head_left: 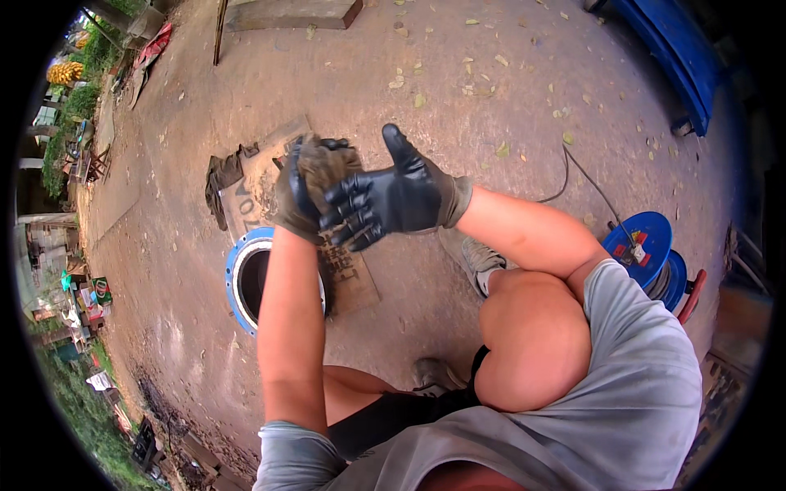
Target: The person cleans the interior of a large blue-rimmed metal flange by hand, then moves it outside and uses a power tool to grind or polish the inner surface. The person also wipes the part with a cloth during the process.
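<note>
Both my hands wear black-coated gloves with brown cuffs. A crumpled brown rag point(326, 168) is bunched in my left hand point(298, 193), its fingers closed round it. Right beside it, my right hand point(391, 200) is open, palm showing, thumb up and fingers apart; the fingertips overlap the left glove, and whether they touch the rag I cannot tell. Below my left forearm stands a round pipe piece with a blue flange point(232, 288) and white inner ring, partly hidden by that arm. A flattened cardboard sheet point(354, 286) lies under and beyond it. A dark cloth point(219, 186) lies at the sheet's left edge.
On the right stands a blue cable reel point(647, 245), its dark cable point(566, 172) running over the concrete floor. A blue metal object point(671, 61) is at the far right. A flat slab point(293, 13) lies at the back. Clutter and plants line the left edge.
</note>
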A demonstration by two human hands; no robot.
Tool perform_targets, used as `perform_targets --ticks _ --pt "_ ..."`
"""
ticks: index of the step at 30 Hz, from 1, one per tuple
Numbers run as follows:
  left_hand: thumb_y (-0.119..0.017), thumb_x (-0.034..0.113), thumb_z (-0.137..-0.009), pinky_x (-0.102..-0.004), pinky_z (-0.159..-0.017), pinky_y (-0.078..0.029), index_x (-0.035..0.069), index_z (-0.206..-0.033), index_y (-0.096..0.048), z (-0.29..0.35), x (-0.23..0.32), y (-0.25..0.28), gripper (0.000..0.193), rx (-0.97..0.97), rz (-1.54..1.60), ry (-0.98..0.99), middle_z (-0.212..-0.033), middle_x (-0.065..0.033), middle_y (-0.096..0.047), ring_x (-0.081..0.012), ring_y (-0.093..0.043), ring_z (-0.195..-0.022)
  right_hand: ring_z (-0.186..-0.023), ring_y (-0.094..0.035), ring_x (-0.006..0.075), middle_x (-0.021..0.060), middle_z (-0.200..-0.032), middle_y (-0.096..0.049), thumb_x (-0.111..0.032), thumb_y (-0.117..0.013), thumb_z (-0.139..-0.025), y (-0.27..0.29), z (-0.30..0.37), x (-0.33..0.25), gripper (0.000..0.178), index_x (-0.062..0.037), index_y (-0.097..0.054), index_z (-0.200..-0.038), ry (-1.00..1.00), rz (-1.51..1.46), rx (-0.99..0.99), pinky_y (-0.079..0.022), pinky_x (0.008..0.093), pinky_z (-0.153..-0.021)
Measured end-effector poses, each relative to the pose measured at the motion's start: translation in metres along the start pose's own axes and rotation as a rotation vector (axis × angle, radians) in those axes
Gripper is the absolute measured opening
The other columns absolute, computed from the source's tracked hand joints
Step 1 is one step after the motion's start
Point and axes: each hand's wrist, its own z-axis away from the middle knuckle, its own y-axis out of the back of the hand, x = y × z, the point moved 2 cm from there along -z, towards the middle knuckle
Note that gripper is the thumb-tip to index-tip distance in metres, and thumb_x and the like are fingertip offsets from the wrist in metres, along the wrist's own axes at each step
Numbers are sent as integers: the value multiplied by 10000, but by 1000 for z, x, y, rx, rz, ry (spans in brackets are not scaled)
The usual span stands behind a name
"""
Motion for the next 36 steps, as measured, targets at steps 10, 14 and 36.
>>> perform_targets --ticks 10,14,36 --pt "-401 466 -1158 -253 -662 -536 46 -1122 -693 23 -50 -43 512 303 522 -144 -945 -77 -753 -148 -701 -814 -1085 -701 222 146 -1161 -716 -459 -497 -1131 38 -2 -1 491 -14 -619 -1299 658 1488 666 -573 349 -984" --pt "-484 359 -1159 -279 -723 -552 19 -1122 -722 51 -28 -83 417 438 -402 -13 -963 -70 -765 -145 -708 -864 -1023 -678 191 143 -1230 -684 -467 -501 -1133 115 10 -35 528 3 -571 -1364 387 425 975 -569 343 -964" --pt "-273 500 -1183 -362 -1309 -261 45 -1645 -366 84 -23 -103 655 333 554 -432 -1660 -98 -435 -249 -384 -1546 -1059 -678 163 42 -1168 -689 -230 -671 -1077 -20 -47 12 470 -40 -531 -1484 694 766 530 -564 322 -985"
